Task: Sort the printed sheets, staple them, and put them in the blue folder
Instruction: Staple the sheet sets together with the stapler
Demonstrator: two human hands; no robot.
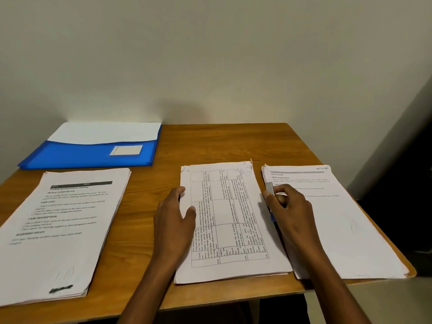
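Three stacks of printed sheets lie on the wooden table (233,143). The left stack (70,230) shows headed text, the middle stack (231,220) a printed grid, the right stack (332,220) sparse text. My left hand (174,220) holds the middle stack's left edge, thumb on top of the paper. My right hand (288,206) grips a stapler (270,190) with a silver top and a blue base, between the middle and right stacks. The blue folder (93,155) lies at the back left with white paper in its pocket.
A pale wall stands right behind the table. The table's right edge runs close under the right stack, with dark floor beyond. The left stack overhangs the front left of the table. Bare wood shows behind the middle and right stacks.
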